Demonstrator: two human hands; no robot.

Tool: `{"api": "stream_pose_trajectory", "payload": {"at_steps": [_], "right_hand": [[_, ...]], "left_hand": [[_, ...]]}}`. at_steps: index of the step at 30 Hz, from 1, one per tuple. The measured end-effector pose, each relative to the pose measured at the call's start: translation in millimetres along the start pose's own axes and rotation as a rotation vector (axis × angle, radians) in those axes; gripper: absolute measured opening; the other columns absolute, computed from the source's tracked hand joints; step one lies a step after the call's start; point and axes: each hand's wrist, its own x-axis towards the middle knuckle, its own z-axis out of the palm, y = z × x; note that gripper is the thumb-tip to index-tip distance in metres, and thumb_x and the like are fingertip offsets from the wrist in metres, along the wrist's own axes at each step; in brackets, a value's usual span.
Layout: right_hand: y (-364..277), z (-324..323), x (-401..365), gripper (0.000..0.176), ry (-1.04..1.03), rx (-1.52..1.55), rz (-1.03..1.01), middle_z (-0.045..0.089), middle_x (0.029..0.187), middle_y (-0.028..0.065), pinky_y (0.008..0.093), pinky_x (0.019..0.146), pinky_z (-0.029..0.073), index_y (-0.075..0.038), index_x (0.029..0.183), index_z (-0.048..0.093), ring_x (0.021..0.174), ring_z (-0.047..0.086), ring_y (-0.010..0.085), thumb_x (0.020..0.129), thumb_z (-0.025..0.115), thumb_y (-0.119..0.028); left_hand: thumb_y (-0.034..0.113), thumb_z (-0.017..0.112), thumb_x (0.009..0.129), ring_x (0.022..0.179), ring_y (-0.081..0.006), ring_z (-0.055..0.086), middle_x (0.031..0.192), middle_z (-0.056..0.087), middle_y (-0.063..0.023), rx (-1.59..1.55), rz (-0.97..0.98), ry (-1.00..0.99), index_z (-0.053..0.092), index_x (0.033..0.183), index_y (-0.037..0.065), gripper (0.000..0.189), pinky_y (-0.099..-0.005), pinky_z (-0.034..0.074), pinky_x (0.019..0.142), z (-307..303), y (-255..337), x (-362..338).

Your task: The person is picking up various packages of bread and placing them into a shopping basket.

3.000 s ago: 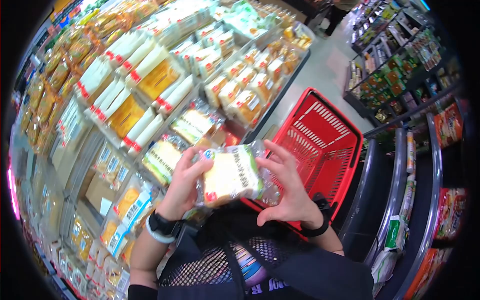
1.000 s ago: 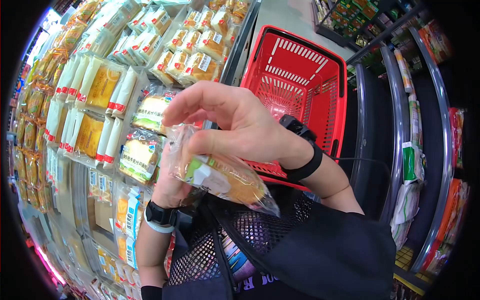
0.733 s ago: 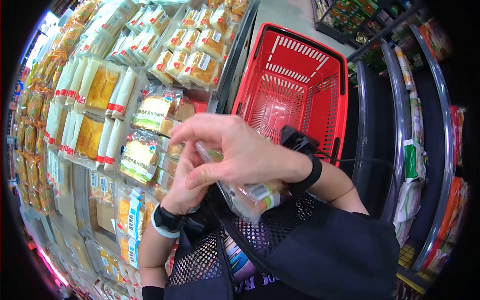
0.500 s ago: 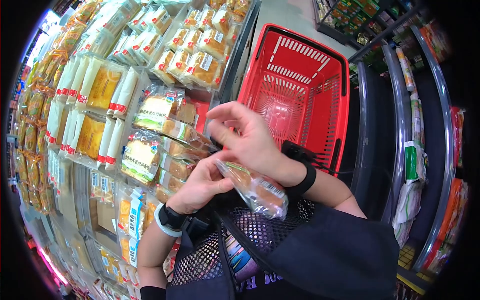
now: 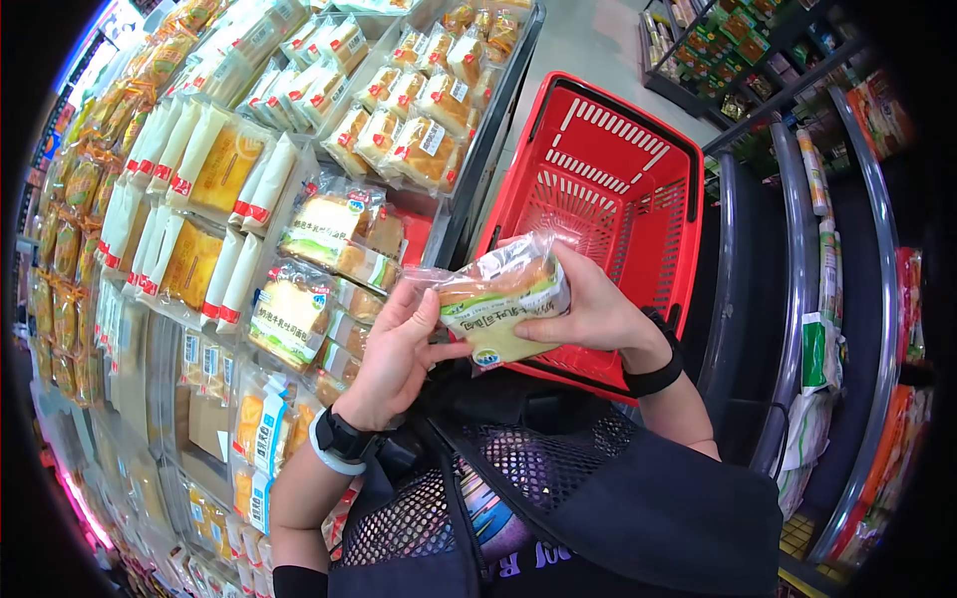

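A clear-wrapped pack of toast bread [image 5: 498,309] with a pale green and white label is held in front of my chest, its printed face turned up. My right hand [image 5: 598,309] grips its right end, thumb across the label. At the other end, my left hand [image 5: 394,344] pinches the edge of the wrapper between thumb and fingers. Matching bread packs [image 5: 289,311] stand on the shelf just left of my left hand. Behind the held pack is a red shopping basket [image 5: 688,199], partly covered by my right hand.
Shelves of wrapped bread and cakes [image 5: 204,259] fill the left side. More packaged pastries [image 5: 429,140] sit at the upper left of the basket. Rails of another shelf [image 5: 797,299] with packets run along the right. Grey floor [image 5: 588,50] shows beyond the basket.
The bread pack has been lifted and turned so its label faces up. My right hand, free of the pack before, now grips its right end. The left hand still holds it.
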Motion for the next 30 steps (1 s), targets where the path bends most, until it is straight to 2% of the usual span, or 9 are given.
{"api": "stream_pose_trajectory", "payload": {"at_steps": [3,4,8,13,17,21,23,26,30], "right_hand": [[0,-4,-2,0.076,0.036,0.226,0.138,0.055,0.118,0.0090,0.0308,0.093,0.045,0.001,0.134,0.032,0.109,0.054,0.0153,0.073,0.076,-0.004],[0,-4,-3,0.079,0.046,0.259,0.148,0.054,0.119,0.0104,0.0311,0.093,0.045,0.003,0.135,0.030,0.110,0.054,0.0160,0.072,0.077,-0.004],[5,-7,0,0.076,0.009,0.324,0.148,0.055,0.119,0.0104,0.0314,0.092,0.046,0.003,0.134,0.032,0.108,0.055,0.0162,0.073,0.076,-0.004],[0,-17,1,0.056,0.002,0.381,0.284,0.060,0.111,0.0092,0.0311,0.088,0.048,0.002,0.125,0.044,0.102,0.058,0.0158,0.078,0.072,-0.004],[-16,-45,-4,0.050,0.157,0.339,0.185,0.061,0.107,0.0078,0.0301,0.083,0.051,-0.001,0.120,0.049,0.097,0.061,0.0144,0.077,0.072,-0.004],[-38,-73,-9,0.049,0.273,-0.155,-0.022,0.062,0.103,0.0077,0.0295,0.084,0.048,-0.001,0.117,0.049,0.095,0.060,0.0151,0.075,0.073,-0.008],[-28,-78,-4,0.048,0.315,-0.413,-0.152,0.064,0.095,0.0134,0.0328,0.079,0.050,-0.001,0.114,0.049,0.090,0.064,0.0223,0.071,0.071,-0.010],[-13,-81,3,0.039,0.338,-0.720,-0.035,0.061,0.079,0.0238,0.0440,0.066,0.049,0.002,0.100,0.049,0.078,0.061,0.0411,0.067,0.064,-0.011],[20,-95,3,0.050,0.388,-0.745,0.181,0.064,0.089,0.0201,0.0370,0.075,0.051,0.002,0.113,0.050,0.087,0.065,0.0332,0.068,0.066,-0.010]], "left_hand": [[0.026,0.049,0.097,0.090,-0.0124,0.061,0.112,0.057,-0.0054,0.205,0.102,-0.040,0.048,0.120,0.010,0.029,-0.0227,0.053,0.057,-11,8,0],[0.027,0.052,0.096,0.076,-0.0098,0.062,0.100,0.061,-0.0044,0.208,0.151,0.021,0.055,0.111,0.007,0.026,-0.0182,0.048,0.048,-6,10,0],[0.023,0.053,0.095,0.055,-0.0105,0.060,0.079,0.064,-0.0043,0.216,0.180,0.105,0.061,0.089,0.000,0.025,-0.0182,0.045,0.046,-5,12,4],[0.019,0.053,0.095,0.057,-0.0111,0.061,0.087,0.066,-0.0079,0.155,0.165,0.139,0.060,0.096,-0.001,0.021,-0.0198,0.047,0.048,-3,8,3],[0.012,0.052,0.094,0.067,-0.0125,0.063,0.100,0.063,-0.0109,0.265,0.267,0.131,0.054,0.113,-0.001,0.023,-0.0210,0.050,0.054,2,16,-5],[-0.002,0.053,0.088,0.082,-0.0123,0.061,0.114,0.058,-0.0116,0.485,0.357,0.061,0.047,0.121,0.001,0.033,-0.0224,0.049,0.068,-2,25,-15],[-0.004,0.053,0.088,0.083,-0.0120,0.061,0.114,0.058,-0.0113,0.498,0.337,0.024,0.047,0.120,0.001,0.033,-0.0224,0.048,0.070,-6,26,-15],[-0.004,0.053,0.087,0.083,-0.0122,0.060,0.115,0.057,-0.0113,0.539,0.305,0.021,0.047,0.119,0.000,0.034,-0.0228,0.048,0.071,-5,23,-15],[-0.003,0.054,0.086,0.082,-0.0129,0.059,0.115,0.057,-0.0111,0.559,0.257,0.048,0.047,0.117,0.000,0.032,-0.0235,0.047,0.071,-5,19,-16]]}}
